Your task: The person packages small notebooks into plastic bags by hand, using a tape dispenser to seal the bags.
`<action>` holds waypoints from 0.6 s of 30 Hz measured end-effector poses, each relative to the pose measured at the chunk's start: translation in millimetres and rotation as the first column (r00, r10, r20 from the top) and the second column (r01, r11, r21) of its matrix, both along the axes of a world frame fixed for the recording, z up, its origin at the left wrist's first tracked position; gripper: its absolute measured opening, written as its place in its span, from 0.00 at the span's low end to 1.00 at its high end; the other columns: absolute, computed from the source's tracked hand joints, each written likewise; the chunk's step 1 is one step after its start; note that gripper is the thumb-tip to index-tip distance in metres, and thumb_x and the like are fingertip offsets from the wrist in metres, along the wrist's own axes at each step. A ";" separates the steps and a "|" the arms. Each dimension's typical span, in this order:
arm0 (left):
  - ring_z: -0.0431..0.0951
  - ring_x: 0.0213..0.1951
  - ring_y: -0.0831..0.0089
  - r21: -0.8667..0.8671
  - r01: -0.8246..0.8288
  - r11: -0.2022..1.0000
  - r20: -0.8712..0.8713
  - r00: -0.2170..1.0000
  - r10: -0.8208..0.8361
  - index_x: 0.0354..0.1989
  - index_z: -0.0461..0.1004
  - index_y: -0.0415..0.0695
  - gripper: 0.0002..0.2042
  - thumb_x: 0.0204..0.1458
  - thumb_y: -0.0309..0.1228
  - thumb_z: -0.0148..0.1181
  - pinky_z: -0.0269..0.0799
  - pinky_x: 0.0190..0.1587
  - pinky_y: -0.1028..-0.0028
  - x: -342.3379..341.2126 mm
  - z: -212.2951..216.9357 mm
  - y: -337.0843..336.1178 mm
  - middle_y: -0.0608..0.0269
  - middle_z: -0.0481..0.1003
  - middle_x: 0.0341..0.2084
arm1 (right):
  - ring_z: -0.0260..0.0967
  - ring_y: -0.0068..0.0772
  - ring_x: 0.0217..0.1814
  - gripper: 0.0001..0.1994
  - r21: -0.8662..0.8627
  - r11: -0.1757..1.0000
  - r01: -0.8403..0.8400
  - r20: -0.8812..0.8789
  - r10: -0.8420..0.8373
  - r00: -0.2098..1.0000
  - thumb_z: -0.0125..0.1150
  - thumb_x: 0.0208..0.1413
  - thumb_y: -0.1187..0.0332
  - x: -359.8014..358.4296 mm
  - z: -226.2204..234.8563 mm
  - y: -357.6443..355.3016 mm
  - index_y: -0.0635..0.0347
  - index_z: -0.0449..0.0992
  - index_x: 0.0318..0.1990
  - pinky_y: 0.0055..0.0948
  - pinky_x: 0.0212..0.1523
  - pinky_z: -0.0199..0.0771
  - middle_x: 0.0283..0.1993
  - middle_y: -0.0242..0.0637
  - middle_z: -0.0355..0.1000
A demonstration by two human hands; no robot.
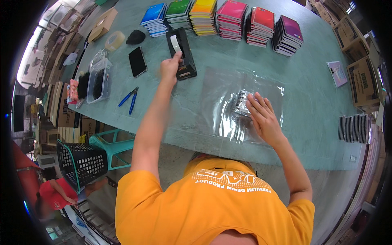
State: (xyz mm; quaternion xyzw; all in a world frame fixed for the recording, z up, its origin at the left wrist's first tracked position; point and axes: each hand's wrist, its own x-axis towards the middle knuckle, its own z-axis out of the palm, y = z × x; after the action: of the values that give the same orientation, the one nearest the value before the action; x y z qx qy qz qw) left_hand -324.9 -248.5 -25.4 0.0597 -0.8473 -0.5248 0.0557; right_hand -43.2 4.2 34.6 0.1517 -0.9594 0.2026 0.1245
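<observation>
My left hand (170,68) reaches forward to a black tape dispenser (187,67) with a white-cored roll (174,42). Its fingers are bent against the dispenser's left side, near the roll; any tape strip between them is too small to make out. My right hand (262,115) lies with fingers stretched out, palm down, on a clear plastic bag (218,100) spread on the green table. Under and beside its fingertips, a small shiny bundle with dark marks (241,103) shows through the plastic, partly covered by the hand.
Stacks of notebooks in several colours (232,16) line the far side. Leftward lie a phone (137,62), blue cutters (129,100), a tape roll (115,41) and a clear tub (99,85). Rightward are a small booklet (337,74) and spiral-bound pads (354,128). A person in red (57,194) is lower left.
</observation>
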 end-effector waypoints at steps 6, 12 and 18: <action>0.72 0.20 0.71 0.394 0.088 0.915 0.036 0.993 -0.111 0.22 0.76 0.35 0.13 0.48 0.34 0.61 0.64 0.25 0.69 59.4 40.2 19.1 0.60 0.75 0.18 | 0.52 0.39 0.68 0.23 -0.060 0.997 0.038 -0.069 -0.043 0.997 0.51 0.53 0.77 3.2 -10.4 6.7 0.59 0.65 0.58 0.39 0.66 0.48 0.60 0.37 0.64; 0.71 0.20 0.79 -0.274 0.255 0.927 0.100 0.966 -0.237 0.24 0.77 0.39 0.10 0.52 0.32 0.58 0.65 0.24 0.74 78.9 4.6 -36.5 0.63 0.76 0.20 | 0.59 0.36 0.63 0.24 -0.189 0.982 -0.008 -0.150 -0.020 0.988 0.50 0.53 0.76 -0.5 -13.8 -3.7 0.59 0.61 0.60 0.38 0.63 0.53 0.55 0.33 0.69; 0.68 0.18 0.86 0.484 0.311 0.818 0.158 0.888 -0.431 0.30 0.78 0.41 0.11 0.53 0.37 0.58 0.59 0.18 0.83 185.8 57.6 37.2 0.66 0.75 0.19 | 0.61 0.37 0.61 0.29 -0.198 0.980 -0.019 -0.141 -0.009 0.990 0.48 0.53 0.77 -0.3 -15.2 4.9 0.60 0.52 0.65 0.37 0.62 0.53 0.57 0.32 0.67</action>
State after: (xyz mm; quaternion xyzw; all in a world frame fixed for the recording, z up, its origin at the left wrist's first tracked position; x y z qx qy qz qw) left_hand -139.1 -211.3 32.2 -0.0285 -0.6991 -0.6925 -0.1754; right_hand -43.5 9.2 19.3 0.1548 -0.9228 0.2866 0.2060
